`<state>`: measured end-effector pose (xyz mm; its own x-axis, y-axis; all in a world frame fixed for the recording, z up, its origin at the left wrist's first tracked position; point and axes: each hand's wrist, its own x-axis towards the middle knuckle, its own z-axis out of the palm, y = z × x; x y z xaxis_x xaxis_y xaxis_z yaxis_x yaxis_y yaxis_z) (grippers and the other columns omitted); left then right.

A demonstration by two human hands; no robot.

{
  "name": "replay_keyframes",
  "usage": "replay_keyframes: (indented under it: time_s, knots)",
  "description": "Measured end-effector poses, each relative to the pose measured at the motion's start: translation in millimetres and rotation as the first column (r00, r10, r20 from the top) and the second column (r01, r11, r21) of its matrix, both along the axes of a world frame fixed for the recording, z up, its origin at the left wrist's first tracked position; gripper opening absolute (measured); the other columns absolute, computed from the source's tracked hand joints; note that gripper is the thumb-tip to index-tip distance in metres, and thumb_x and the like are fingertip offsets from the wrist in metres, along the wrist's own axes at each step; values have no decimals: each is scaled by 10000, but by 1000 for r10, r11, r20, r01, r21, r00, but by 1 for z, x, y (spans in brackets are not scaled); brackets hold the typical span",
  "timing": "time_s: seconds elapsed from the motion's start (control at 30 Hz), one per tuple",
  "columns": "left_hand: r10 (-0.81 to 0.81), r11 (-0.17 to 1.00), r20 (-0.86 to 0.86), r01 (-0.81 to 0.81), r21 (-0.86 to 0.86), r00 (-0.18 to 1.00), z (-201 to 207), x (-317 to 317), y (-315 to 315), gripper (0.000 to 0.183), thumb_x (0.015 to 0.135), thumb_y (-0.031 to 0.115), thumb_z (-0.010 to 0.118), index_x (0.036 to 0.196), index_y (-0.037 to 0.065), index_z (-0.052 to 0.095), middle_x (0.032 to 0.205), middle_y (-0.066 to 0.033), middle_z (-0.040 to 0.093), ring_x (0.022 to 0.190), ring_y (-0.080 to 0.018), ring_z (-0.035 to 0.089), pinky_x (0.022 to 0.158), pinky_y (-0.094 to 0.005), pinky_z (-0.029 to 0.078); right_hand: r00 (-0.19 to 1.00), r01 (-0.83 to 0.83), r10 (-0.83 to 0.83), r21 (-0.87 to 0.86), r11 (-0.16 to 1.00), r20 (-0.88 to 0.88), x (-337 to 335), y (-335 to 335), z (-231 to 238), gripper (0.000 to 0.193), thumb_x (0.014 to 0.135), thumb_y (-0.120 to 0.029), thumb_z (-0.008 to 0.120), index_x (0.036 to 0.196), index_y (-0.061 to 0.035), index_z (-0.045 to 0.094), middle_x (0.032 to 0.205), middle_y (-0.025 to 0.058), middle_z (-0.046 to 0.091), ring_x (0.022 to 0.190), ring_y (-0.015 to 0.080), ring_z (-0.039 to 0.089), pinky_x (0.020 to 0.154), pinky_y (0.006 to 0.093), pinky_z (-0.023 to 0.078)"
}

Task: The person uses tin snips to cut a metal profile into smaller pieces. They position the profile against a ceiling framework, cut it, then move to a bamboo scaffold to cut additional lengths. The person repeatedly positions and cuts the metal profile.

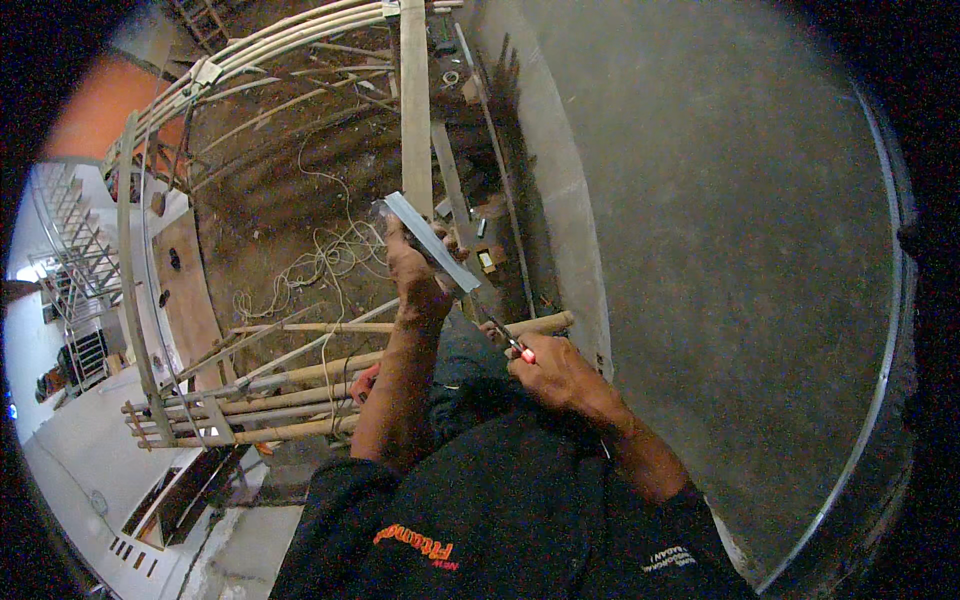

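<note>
My left hand (pixel 418 280) is closed around a short, light grey metal strip (pixel 430 240) that slants down to the right in front of me. In my right hand (pixel 565 375) are snips (pixel 513 342) with a bit of red handle showing. Their dark metal end points up and left toward the strip's lower end. Whether the jaws touch the strip I cannot tell. My fingers hide most of the handles.
A long wooden plank (pixel 416 110) runs away ahead of me. Bamboo poles (pixel 290 395) form a frame at left. Far below, a tangled pale cable (pixel 330 255) lies on the brown floor. A grey wall (pixel 730 230) rises at right, and a metal stair railing (pixel 75 240) stands far left.
</note>
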<state>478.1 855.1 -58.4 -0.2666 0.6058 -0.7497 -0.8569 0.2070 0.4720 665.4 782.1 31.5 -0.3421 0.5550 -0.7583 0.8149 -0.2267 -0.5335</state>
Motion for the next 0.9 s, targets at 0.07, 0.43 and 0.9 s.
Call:
replay_keyframes:
  time_s: [0.07,0.43,0.9]
  knots:
    - [-37,996,47,33,80,998,-4,3,-3,518,963,613,412,979,105,512,722,-29,529,596,-187,543,544,-381,513,1000,-9,9,30,1000,-7,-3,1,-3,314,852,-286,507,923,19,537,839,267,623,822,470,612,744,536,468]
    - [-48,998,7,48,49,999,-20,14,-13,441,970,563,467,982,123,486,724,-27,511,525,-161,532,450,-308,477,999,31,-29,73,997,-27,-3,-1,-18,326,856,-279,509,960,27,552,828,270,628,800,459,618,731,528,469]
    - [-51,997,-72,56,59,996,-23,21,-17,356,990,535,452,1079,190,457,707,9,513,511,-124,521,422,-290,473,994,102,-104,86,991,15,-4,-7,-32,322,865,-269,533,1050,-23,628,954,226,675,928,417,636,815,463,485]
